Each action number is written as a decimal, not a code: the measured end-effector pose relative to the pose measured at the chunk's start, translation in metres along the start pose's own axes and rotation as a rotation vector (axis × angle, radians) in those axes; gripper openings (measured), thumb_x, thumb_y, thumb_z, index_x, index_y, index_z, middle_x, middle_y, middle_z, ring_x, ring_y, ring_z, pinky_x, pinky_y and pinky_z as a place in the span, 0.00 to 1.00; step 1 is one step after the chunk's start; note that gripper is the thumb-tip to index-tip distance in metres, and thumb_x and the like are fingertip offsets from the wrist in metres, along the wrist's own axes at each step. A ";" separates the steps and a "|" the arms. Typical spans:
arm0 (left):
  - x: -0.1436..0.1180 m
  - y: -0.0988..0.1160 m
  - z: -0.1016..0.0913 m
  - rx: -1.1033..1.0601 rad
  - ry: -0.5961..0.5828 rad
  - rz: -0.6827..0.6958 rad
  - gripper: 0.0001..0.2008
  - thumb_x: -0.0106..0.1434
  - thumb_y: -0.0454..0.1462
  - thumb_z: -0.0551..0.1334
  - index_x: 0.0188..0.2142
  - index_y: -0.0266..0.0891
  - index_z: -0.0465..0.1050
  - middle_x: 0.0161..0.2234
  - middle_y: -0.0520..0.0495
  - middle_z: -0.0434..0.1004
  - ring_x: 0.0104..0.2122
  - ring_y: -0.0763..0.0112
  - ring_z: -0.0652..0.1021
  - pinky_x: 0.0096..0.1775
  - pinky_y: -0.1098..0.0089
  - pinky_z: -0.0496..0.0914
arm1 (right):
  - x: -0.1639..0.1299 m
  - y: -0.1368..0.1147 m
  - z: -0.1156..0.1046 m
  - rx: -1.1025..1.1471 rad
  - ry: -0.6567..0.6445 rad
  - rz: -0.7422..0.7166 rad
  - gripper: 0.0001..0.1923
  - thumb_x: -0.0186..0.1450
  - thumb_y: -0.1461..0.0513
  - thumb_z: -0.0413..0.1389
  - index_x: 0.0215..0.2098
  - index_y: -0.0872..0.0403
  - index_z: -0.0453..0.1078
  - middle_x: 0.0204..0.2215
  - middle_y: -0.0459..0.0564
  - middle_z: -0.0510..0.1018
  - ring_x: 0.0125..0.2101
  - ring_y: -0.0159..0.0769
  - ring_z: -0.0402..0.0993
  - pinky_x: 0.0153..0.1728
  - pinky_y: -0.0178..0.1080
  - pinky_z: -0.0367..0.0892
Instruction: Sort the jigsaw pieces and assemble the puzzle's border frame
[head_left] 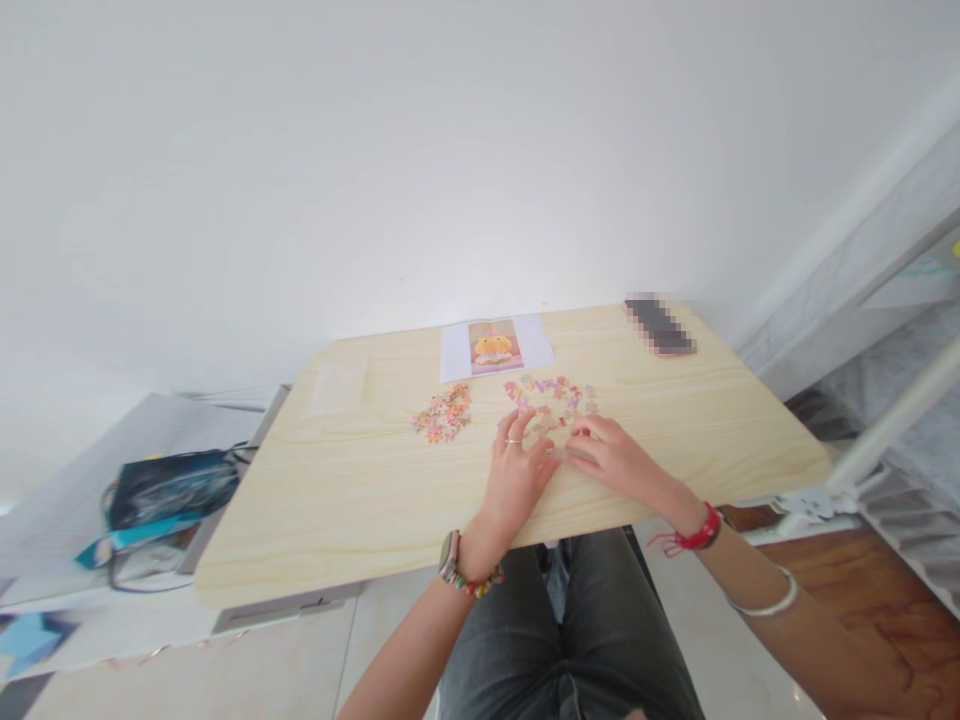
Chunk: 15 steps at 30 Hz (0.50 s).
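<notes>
Your left hand (517, 475) and right hand (621, 462) curl their fingers, grip indiscernible; scattered pieces (561, 386) beyond and a pile (442, 415) leftward appear unjoined.

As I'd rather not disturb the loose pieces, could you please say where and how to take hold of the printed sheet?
I'd probably pinch the printed sheet by its blank left margin, coming from the left: it looks thin and flat, and loose pieces lie close to its near edge.
</notes>
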<state>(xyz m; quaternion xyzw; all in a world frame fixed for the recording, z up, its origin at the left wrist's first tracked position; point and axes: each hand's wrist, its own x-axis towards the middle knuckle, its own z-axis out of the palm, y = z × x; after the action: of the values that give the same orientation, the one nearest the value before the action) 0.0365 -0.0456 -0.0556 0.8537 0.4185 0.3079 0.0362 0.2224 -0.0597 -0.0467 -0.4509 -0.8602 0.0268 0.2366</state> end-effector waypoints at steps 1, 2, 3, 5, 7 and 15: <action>-0.001 -0.001 0.001 0.007 -0.010 -0.008 0.08 0.54 0.33 0.65 0.35 0.39 0.72 0.53 0.39 0.59 0.55 0.51 0.60 0.52 0.49 0.65 | 0.000 0.000 0.001 -0.004 -0.010 0.000 0.05 0.61 0.65 0.53 0.31 0.55 0.71 0.37 0.54 0.71 0.40 0.39 0.67 0.42 0.44 0.64; -0.002 -0.002 0.001 0.012 -0.017 -0.014 0.09 0.54 0.33 0.65 0.37 0.39 0.72 0.53 0.39 0.59 0.55 0.51 0.61 0.51 0.49 0.65 | 0.000 0.000 0.002 -0.005 -0.020 0.001 0.05 0.61 0.65 0.53 0.31 0.55 0.71 0.37 0.54 0.71 0.40 0.39 0.67 0.42 0.43 0.63; -0.003 -0.002 0.001 0.016 -0.022 -0.017 0.11 0.54 0.33 0.65 0.38 0.39 0.72 0.53 0.38 0.59 0.55 0.51 0.61 0.51 0.49 0.65 | 0.001 0.000 0.003 -0.005 -0.030 0.003 0.05 0.61 0.65 0.53 0.31 0.55 0.71 0.36 0.53 0.71 0.40 0.39 0.67 0.41 0.43 0.63; -0.005 -0.003 -0.001 0.022 -0.021 -0.015 0.11 0.54 0.33 0.64 0.39 0.40 0.71 0.53 0.39 0.59 0.55 0.52 0.61 0.51 0.48 0.66 | 0.002 -0.001 0.002 -0.002 -0.048 0.009 0.04 0.61 0.65 0.53 0.30 0.55 0.71 0.35 0.53 0.71 0.39 0.38 0.68 0.41 0.42 0.63; -0.007 -0.002 -0.003 0.029 -0.011 -0.006 0.09 0.55 0.32 0.63 0.38 0.40 0.72 0.53 0.40 0.59 0.55 0.52 0.60 0.51 0.49 0.66 | 0.004 -0.002 0.000 -0.005 -0.062 0.013 0.04 0.61 0.64 0.54 0.30 0.55 0.71 0.35 0.52 0.71 0.39 0.38 0.67 0.40 0.42 0.63; -0.013 0.009 -0.008 0.090 -0.058 0.009 0.07 0.57 0.30 0.60 0.34 0.42 0.74 0.54 0.43 0.58 0.56 0.48 0.58 0.50 0.48 0.66 | 0.007 -0.003 -0.001 -0.054 -0.111 0.025 0.05 0.61 0.64 0.54 0.29 0.56 0.71 0.33 0.51 0.71 0.37 0.38 0.67 0.37 0.41 0.63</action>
<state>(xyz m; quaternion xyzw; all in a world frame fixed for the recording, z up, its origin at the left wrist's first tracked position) 0.0322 -0.0621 -0.0525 0.8648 0.4269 0.2641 0.0087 0.2173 -0.0561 -0.0421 -0.4659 -0.8666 0.0313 0.1758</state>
